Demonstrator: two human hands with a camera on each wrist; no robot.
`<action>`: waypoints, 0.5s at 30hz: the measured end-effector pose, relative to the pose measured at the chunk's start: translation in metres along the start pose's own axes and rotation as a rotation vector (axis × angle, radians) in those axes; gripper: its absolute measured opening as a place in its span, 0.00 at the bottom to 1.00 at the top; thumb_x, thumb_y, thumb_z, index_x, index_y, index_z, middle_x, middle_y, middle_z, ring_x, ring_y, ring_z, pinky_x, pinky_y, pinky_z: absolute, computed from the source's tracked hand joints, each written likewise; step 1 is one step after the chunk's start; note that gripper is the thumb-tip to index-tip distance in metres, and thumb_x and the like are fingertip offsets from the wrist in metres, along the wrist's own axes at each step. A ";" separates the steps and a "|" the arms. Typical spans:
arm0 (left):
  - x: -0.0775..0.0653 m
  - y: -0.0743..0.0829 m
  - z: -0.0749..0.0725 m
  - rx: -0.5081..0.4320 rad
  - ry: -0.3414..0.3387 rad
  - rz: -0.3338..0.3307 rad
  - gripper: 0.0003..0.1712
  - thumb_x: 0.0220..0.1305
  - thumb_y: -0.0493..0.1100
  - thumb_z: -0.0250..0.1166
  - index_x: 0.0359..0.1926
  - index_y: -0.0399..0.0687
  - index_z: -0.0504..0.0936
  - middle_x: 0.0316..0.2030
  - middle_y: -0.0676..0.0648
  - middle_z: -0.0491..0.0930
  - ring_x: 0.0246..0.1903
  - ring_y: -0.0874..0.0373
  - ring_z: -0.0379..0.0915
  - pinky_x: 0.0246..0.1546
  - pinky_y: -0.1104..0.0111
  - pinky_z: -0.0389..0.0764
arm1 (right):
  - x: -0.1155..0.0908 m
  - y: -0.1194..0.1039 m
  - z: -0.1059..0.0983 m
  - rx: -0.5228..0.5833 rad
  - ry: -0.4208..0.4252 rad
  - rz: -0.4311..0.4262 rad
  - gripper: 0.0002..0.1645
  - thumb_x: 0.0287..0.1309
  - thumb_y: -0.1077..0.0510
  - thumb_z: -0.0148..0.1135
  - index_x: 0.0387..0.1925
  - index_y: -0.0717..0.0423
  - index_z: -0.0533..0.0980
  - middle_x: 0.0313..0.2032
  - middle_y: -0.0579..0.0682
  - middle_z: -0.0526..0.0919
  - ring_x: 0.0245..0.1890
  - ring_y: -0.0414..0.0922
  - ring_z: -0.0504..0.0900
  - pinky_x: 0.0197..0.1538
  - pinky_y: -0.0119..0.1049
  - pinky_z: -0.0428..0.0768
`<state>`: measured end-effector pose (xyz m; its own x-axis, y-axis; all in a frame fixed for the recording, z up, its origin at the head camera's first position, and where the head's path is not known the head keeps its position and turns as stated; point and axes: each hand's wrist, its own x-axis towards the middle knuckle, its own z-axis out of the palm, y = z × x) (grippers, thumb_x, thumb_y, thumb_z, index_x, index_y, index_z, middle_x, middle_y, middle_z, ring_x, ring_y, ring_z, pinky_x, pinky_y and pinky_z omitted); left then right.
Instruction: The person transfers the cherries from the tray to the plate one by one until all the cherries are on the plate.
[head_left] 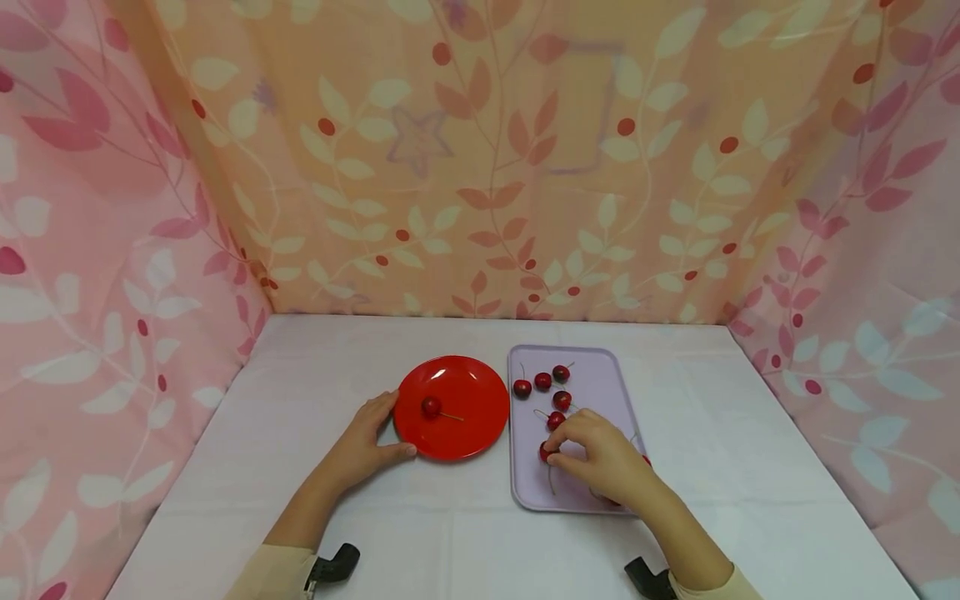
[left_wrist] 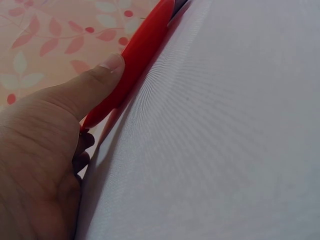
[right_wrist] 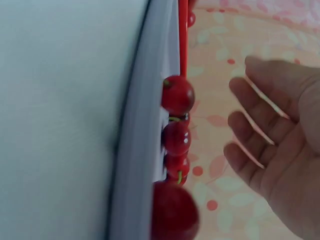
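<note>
The relation that matters most is between the right hand (head_left: 603,458) and the small, round, dark-red cherry with a thin stem (head_left: 543,452) under its fingertips. In the head view the right hand reaches in from 5 o'clock, and the cherry shows at the 9 o'clock side of the fingers, partly covered by them. Its stem, the long axis, trails towards 6 o'clock.

The right wrist view shows these fingers slightly parted and gently bent, nothing visible between them, with a gap to the cherries seen there; whether a fingertip touches the covered one I cannot tell.

That cherry lies on the pale lilac rectangular tray (head_left: 600,375), whose long axis runs roughly from 12 to 6 o'clock. The next cherry (head_left: 556,421) sits close by at about 12 o'clock, so neighbours crowd that side more than the 9 o'clock side.

The glossy red round plate (head_left: 472,387) lies towards 10 o'clock from the covered cherry, just beside the tray on the white-covered tabletop (head_left: 450,533); it bears one stemmed cherry (head_left: 431,407).

The left hand (head_left: 367,446) is farther off, its thumb and fingers curved round the plate's rim between 7 and 10 o'clock.
</note>
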<state>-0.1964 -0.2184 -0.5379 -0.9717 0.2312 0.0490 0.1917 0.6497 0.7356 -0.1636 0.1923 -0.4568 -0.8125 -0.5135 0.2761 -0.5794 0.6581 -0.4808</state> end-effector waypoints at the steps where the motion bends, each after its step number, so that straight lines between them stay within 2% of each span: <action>1: 0.000 0.001 0.000 -0.004 -0.001 0.001 0.60 0.53 0.65 0.77 0.81 0.57 0.57 0.79 0.46 0.56 0.78 0.43 0.48 0.69 0.38 0.67 | -0.002 0.001 0.001 0.006 -0.003 0.004 0.09 0.55 0.56 0.77 0.37 0.39 0.87 0.36 0.28 0.83 0.44 0.34 0.76 0.51 0.38 0.80; 5: 0.002 0.003 -0.001 -0.014 -0.006 0.021 0.60 0.53 0.65 0.77 0.81 0.58 0.57 0.79 0.48 0.57 0.78 0.45 0.49 0.68 0.41 0.70 | -0.006 0.008 0.004 0.017 -0.001 -0.005 0.11 0.54 0.58 0.78 0.36 0.39 0.86 0.36 0.29 0.84 0.44 0.34 0.77 0.50 0.37 0.80; 15: 0.000 0.001 -0.002 -0.011 -0.006 0.000 0.60 0.53 0.63 0.78 0.81 0.55 0.57 0.79 0.46 0.56 0.79 0.43 0.47 0.72 0.39 0.62 | -0.009 0.017 0.014 -0.050 -0.039 -0.028 0.10 0.51 0.54 0.79 0.31 0.35 0.85 0.31 0.24 0.81 0.40 0.31 0.75 0.49 0.36 0.79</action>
<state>-0.1969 -0.2191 -0.5358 -0.9708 0.2356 0.0446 0.1899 0.6421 0.7427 -0.1656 0.2003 -0.4788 -0.7934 -0.5525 0.2557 -0.6050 0.6692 -0.4313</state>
